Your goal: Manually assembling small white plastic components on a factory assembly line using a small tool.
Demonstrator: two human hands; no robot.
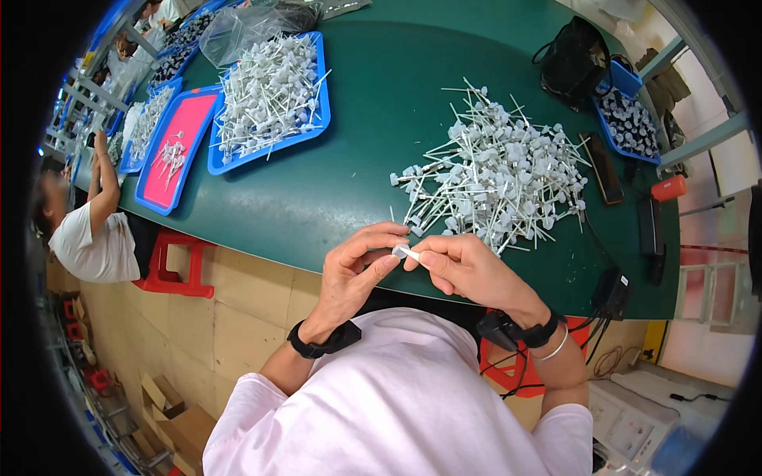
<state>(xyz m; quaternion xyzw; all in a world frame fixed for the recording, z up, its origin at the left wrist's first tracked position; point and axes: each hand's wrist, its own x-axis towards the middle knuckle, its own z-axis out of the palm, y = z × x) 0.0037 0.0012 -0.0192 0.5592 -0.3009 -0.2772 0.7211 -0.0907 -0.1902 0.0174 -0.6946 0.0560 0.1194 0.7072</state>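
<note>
Fingers of left hand and right hand pinch small white plastic piece | heap of stemmed white parts near

**Small part mostly hidden between fingertips**

The small white piece pinched between the left hand and right hand shows only a sliver; its shape cannot be told. Items in the far blue trays at upper left are too small to identify. A seated co-worker is partly cut off by the dark fisheye rim.
</note>
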